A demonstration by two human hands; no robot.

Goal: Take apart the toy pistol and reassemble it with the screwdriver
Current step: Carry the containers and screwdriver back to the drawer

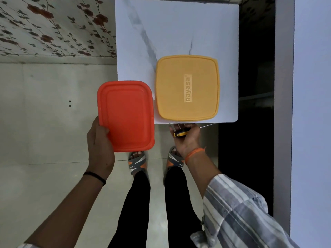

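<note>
My left hand grips the near left edge of a red lidded box and holds it in the air beside the table's left side. My right hand is curled round a screwdriver with a yellow and black handle; its thin metal shaft pokes out to the right just below the table's near edge. A yellow lidded box marked "nayasa" sits at the near end of the white marble-look table. No toy pistol is visible.
I stand over a pale tiled floor, my sandalled feet just short of the table's near edge. A floral patterned wall is at the far left. A dark gap and a pale wall or door frame lie to the right of the table.
</note>
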